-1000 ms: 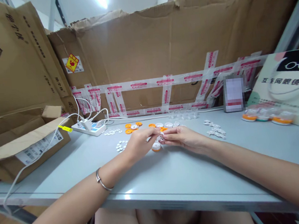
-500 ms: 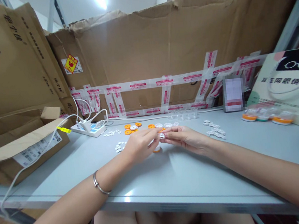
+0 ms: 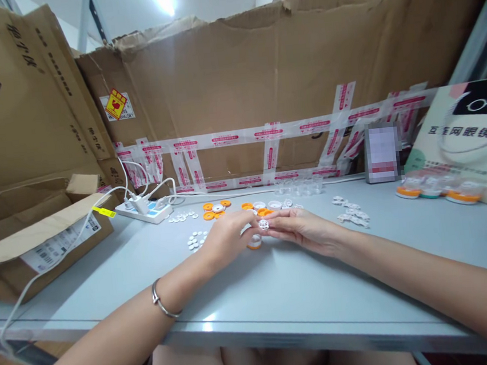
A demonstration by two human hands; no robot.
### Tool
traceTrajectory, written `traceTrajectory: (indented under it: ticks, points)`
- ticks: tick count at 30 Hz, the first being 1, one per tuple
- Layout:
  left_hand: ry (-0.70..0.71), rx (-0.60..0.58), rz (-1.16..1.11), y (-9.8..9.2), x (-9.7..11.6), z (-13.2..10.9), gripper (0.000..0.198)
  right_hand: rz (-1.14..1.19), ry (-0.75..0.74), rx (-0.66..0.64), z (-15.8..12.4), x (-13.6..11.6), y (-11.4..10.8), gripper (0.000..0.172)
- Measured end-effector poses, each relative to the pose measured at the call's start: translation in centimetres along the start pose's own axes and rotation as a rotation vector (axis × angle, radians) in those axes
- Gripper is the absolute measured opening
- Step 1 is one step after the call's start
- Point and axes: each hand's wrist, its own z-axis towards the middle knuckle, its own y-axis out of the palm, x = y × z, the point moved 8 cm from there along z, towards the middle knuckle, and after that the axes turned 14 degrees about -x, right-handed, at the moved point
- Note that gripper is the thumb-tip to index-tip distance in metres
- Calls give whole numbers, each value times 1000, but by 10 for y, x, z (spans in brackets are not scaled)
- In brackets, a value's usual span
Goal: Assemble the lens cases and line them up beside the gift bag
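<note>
Between my two hands is a small white openwork plastic piece [image 3: 263, 225], roughly round as it faces me. My left hand [image 3: 231, 232] pinches it from the left, and the fingers of my right hand [image 3: 302, 227] grip it from the right. Just below the fingertips, a clear container with an orange base [image 3: 254, 242] stands on the table. Behind the hands lie orange rings [image 3: 264, 211] and white rings [image 3: 274, 205]. Small white discs [image 3: 196, 240] are scattered left of my left hand. More white openwork pieces [image 3: 353, 216] lie to the right of my right hand.
A power strip [image 3: 149, 210] with white cables and an open cardboard box [image 3: 60, 246] stand at left. Clear cups [image 3: 299, 187] line the back by a big carton [image 3: 233, 80]. At right are a phone [image 3: 380, 152], lidded containers [image 3: 464, 193] and a paper bag [image 3: 476, 137].
The white piece has been turned, so its round openwork face shows now. My left fingers have shifted slightly around it, and the container beneath shows more.
</note>
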Motion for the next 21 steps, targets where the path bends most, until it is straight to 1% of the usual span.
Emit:
traceTrajectory:
  ticks: [2, 6, 10, 13, 17, 21]
  points:
    - [-18, 9, -9, 0, -2, 0, 8, -3, 8, 1, -1, 0, 0, 8]
    - [-12, 30, -46, 1, -4, 0, 18, 19, 31, 9, -1, 2, 1, 6]
    - [-13, 8, -44, 3, -3, 1, 15, 42, 59, 51, -3, 4, 1, 5]
    - [-26, 5, -45, 2, -3, 1, 15, 32, 42, 50, -3, 3, 1, 4]
    - [3, -2, -62, 2, -1, 1, 13, -24, 1, 1, 0, 2, 1, 15]
    - [46, -8, -76, 3, 3, 2, 16, -55, -26, 10, 1, 1, -2, 19]
